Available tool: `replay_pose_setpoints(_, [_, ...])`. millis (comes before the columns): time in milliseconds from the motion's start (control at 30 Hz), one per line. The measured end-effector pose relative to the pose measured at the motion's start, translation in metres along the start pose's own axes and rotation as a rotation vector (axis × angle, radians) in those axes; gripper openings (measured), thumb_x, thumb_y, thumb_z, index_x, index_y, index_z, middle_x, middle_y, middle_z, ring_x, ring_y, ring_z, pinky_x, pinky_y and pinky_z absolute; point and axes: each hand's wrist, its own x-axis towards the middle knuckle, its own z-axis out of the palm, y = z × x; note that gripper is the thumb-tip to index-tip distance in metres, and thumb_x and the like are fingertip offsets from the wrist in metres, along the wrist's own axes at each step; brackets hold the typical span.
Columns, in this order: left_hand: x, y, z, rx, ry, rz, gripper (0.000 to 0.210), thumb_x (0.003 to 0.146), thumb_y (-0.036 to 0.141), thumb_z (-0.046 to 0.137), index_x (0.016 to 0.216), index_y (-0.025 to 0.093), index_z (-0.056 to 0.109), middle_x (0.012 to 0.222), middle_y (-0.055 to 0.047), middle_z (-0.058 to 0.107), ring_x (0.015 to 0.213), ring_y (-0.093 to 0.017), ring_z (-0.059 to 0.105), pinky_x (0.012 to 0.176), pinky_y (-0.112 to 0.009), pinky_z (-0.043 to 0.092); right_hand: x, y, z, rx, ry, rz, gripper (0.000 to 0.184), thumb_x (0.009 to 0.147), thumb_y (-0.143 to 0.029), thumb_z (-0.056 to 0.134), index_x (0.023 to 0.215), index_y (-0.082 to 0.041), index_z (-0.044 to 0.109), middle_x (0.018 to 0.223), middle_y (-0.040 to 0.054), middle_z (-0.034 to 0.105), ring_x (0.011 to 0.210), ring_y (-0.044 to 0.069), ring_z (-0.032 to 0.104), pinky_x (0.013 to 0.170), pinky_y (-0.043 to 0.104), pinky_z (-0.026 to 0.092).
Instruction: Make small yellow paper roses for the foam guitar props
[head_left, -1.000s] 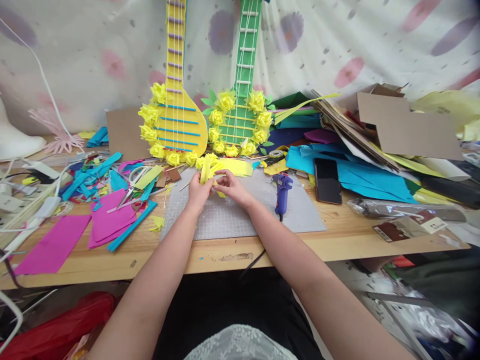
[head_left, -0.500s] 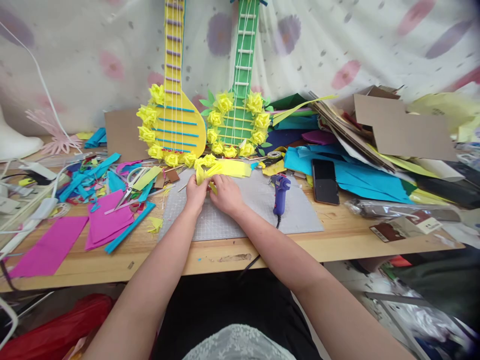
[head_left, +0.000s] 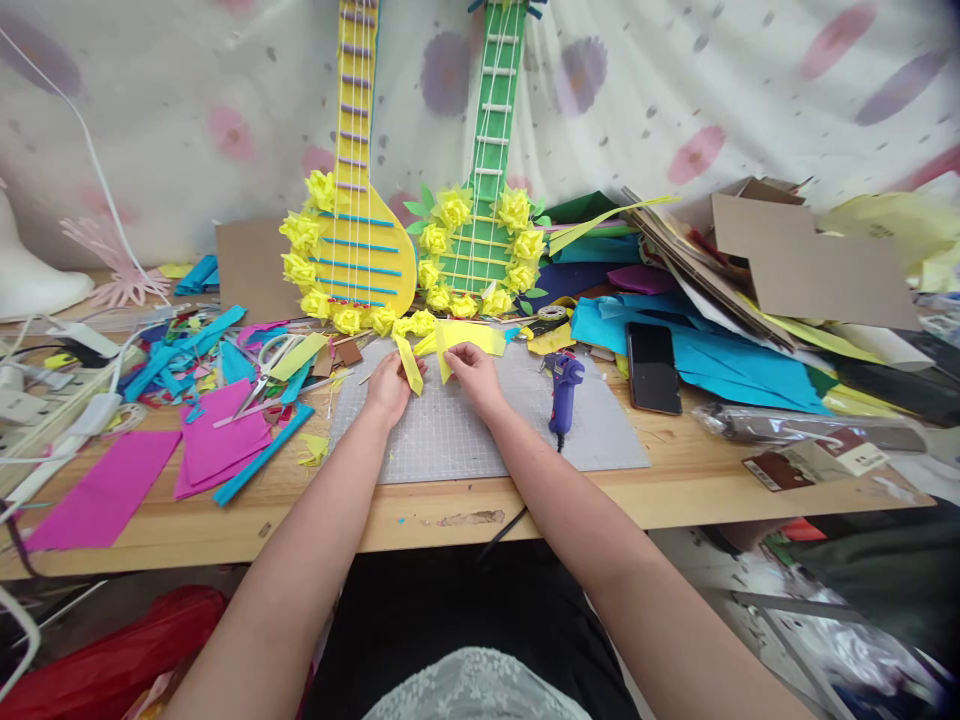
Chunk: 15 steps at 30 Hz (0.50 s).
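Between the fingers of my left hand [head_left: 391,388] is a folded strip of yellow crepe paper [head_left: 407,362], its lower end sticking out toward the mat. My right hand [head_left: 474,377] pinches a separate yellow paper piece [head_left: 442,352] a short way to the right. Behind both hands a flat yellow paper sheet [head_left: 480,338] lies on the grey cutting mat [head_left: 450,440]. Yellow paper roses [head_left: 347,320] edge the yellow paper instrument [head_left: 367,250] behind my left hand. Similar roses edge the green one [head_left: 480,235] beside it.
A blue glue gun [head_left: 562,395] rests on the mat, right of my hands. Farther right are a phone [head_left: 652,365] and blue paper sheets [head_left: 735,365]. Scissors [head_left: 259,385], magenta paper [head_left: 225,435] and coloured scraps crowd the left side. Cardboard [head_left: 810,255] is stacked at the back right.
My hands were close together over one bunch of yellow paper. Now they have moved apart, the right one rightward, each with its own piece. The view has shifted slightly.
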Motion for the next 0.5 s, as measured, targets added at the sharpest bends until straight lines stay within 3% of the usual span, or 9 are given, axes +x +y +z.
replay_pose_setpoints(167, [0.000,-0.009,0.000,0.064,-0.066,0.022,0.004,0.078,0.018,0.050,0.076,0.015,0.052,0.068,-0.002,0.061,0.065,-0.010,0.060,0.066,-0.024,0.047,-0.004,0.001,0.008,-0.076,-0.062,-0.114,0.012,0.068,-0.030,0.053,0.069,-0.018,0.055,0.068,-0.0023,0.057,0.063,0.010,0.049,0.067,0.025,0.042])
replay_pose_setpoints(500, [-0.006,-0.012,0.003,0.089,-0.149,0.039,0.011,0.080,0.021,0.049,0.081,0.012,0.055,0.085,-0.008,0.066,0.080,-0.012,0.062,0.074,-0.026,0.047,-0.001,0.011,0.012,-0.163,-0.099,-0.117,0.012,0.066,-0.029,0.053,0.067,-0.017,0.056,0.073,0.0000,0.059,0.067,0.011,0.051,0.066,0.026,0.042])
